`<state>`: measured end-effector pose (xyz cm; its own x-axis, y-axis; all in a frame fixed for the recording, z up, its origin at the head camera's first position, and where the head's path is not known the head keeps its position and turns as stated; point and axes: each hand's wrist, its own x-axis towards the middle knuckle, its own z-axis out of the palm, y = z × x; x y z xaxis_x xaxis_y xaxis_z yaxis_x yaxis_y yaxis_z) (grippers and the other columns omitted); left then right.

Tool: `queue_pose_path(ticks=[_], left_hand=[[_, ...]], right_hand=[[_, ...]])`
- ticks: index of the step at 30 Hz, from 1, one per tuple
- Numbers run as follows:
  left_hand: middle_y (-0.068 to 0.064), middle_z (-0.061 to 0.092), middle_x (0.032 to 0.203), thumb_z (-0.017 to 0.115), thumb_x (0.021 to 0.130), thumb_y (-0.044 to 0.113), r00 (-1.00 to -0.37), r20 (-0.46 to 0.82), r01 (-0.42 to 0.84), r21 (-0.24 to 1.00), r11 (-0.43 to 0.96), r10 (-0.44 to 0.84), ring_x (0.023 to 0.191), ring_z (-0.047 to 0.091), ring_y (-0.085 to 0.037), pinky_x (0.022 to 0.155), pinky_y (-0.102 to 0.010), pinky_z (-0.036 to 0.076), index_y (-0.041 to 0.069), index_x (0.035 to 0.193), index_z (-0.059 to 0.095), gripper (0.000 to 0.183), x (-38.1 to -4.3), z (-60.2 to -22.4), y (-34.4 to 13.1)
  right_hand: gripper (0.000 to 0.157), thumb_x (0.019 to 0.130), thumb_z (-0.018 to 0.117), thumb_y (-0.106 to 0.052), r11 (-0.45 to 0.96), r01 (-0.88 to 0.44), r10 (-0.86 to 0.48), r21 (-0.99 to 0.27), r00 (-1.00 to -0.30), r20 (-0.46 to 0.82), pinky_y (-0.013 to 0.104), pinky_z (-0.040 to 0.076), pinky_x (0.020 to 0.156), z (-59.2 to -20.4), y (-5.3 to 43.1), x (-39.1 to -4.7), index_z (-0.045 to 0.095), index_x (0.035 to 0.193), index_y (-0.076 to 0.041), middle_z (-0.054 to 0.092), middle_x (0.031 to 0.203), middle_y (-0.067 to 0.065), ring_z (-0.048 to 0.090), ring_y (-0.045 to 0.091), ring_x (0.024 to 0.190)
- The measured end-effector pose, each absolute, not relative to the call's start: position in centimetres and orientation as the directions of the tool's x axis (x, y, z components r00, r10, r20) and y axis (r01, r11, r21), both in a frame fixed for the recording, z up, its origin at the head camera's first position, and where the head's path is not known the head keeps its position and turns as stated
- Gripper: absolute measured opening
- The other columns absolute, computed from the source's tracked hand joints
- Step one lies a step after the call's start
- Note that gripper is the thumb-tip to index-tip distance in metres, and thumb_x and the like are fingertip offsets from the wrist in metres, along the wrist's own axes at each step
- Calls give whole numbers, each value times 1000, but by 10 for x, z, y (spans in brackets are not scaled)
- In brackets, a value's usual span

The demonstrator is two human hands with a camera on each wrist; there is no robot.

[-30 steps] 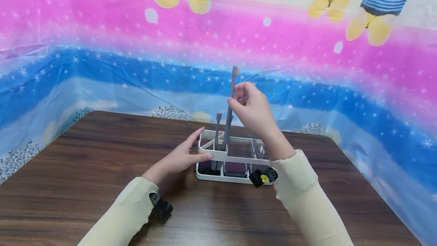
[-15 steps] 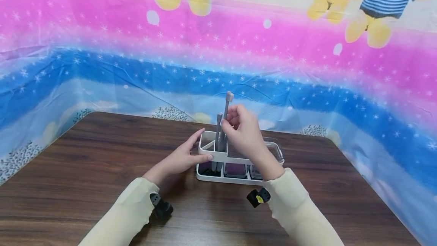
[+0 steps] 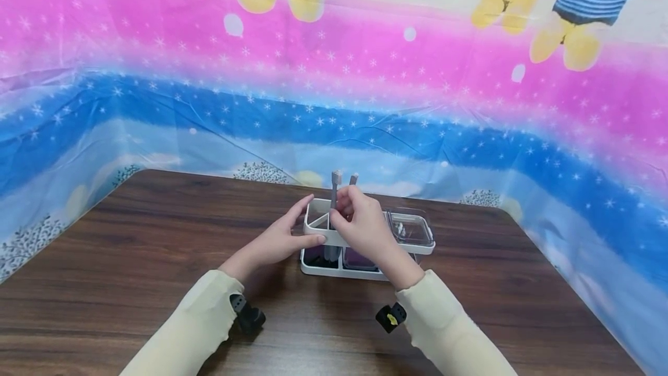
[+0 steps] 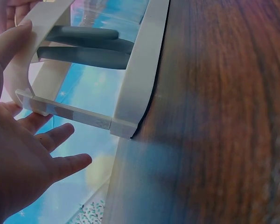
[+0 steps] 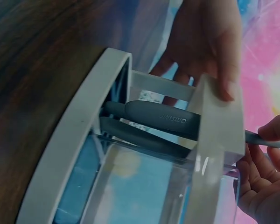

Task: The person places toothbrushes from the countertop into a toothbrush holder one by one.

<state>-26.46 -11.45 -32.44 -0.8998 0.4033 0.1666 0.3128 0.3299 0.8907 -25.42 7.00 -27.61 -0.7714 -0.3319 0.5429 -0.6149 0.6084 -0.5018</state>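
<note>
A white two-tier organizer (image 3: pixel 341 273) stands on the table, with grey toothbrushes upright in its left compartments. My left hand (image 3: pixel 279 241) holds the upper tier's left end, thumb on the front rim and fingers at the far side, some of them spread free in the left wrist view. My right hand (image 3: pixel 362 222) pinches the thin grey neck of a toothbrush (image 5: pixel 255 138) just above the upper rim. Below that rim, thick grey handles (image 4: pixel 84 56) reach down to the base. Two brush tops show above my right fingers in the head view; the compartment behind them is partly hidden.
A clear lidded box (image 3: pixel 412 230) with small white items sits at the organizer's right end. Dark purple shows in a lower compartment (image 3: pixel 359 259). The brown wooden table (image 3: pixel 156 237) reaches back to a printed cloth (image 3: pixel 292 109).
My right hand has come down and left with the toothbrush, lowering it into the organizer until its head is level with the others. My left hand has stayed in place.
</note>
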Motion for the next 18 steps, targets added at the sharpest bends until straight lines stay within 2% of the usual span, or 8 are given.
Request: queue_pose_path(ticks=[5,18], left_hand=[[-6,20,148,65,77,47,-903,172,320,881,348,394,134,22,-29,101,-52,29,33,143,10,87,-274,-335,-115],[-6,21,147,66,77,46,-904,166,309,889,337,393,134,23,-28,101,-51,30,33,143,11,87,-275,-335,-115]], right_hand=[[21,83,61,-13,623,-614,-349,-485,-772,530,22,51,64,-283,71,-255,54,102,-7,61,84,1,58,8,71],[19,84,59,-13,624,-612,-372,-486,-779,505,18,49,60,-287,71,-253,55,102,-7,60,82,-1,56,5,69]])
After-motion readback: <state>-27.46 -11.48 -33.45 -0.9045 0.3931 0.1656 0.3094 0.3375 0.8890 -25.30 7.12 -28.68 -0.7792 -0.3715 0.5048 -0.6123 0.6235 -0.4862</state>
